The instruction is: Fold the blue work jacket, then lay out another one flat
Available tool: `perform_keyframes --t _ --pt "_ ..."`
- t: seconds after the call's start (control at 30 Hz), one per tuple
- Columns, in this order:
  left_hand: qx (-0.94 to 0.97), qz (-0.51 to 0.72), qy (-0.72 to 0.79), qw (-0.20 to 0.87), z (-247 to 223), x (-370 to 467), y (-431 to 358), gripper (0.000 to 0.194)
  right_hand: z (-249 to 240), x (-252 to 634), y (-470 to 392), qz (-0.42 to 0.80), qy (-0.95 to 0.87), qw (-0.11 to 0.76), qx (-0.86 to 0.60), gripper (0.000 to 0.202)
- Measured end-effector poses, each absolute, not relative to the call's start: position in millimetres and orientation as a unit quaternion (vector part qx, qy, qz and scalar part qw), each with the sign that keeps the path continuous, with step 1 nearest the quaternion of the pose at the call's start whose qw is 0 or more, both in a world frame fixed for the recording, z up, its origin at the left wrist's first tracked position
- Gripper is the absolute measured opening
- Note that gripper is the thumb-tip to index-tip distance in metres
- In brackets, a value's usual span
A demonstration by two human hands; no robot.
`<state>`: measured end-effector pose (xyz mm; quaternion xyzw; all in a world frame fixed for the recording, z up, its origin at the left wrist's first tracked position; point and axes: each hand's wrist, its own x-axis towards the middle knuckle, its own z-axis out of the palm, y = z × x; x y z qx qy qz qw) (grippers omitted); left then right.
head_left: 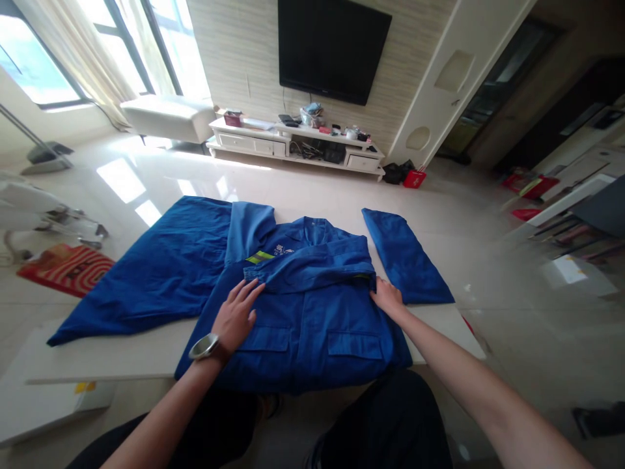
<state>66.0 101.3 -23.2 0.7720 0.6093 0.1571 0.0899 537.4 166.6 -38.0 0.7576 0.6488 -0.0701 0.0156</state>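
Blue cloth work jacket [317, 316] lies front up on the low white flat-topped table [122, 365], its hem nearest the person and its two flapped pockets [263, 339] just nearer than the grip. The left hand [237, 316] is unclenched, fingers spread over the gathered elastic cuff [252, 272]; the right hand [389, 296] appears to pinch cloth at the jacket's side edge. Between them, the long blue sleeve [317, 267] crosses the chest. Handling it well probably means light left pressure, a straight right-hand edge, and smoothing creases outward. Beyond the grip, the pointed blue collar [312, 228] is best left flat.
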Motion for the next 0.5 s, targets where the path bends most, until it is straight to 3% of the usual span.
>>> perform_keyframes --t 0.07,0.23,0.43,0.5 --pt "0.776 0.101 0.616 0.093 -38 86 144 0.075 -46 552 167 -0.047 0.652 0.013 0.757 0.023" --pt "0.770 0.068 0.624 0.114 -72 77 176 0.059 -33 603 164 -0.042 0.642 0.026 0.765 0.020" --pt "0.780 0.113 0.601 0.135 -68 50 171 0.061 -49 561 146 -0.056 0.787 -0.097 0.607 0.046" --pt "0.733 0.171 0.641 0.148 -59 39 185 0.056 -69 537 137 -0.072 0.807 -0.099 0.577 0.052"
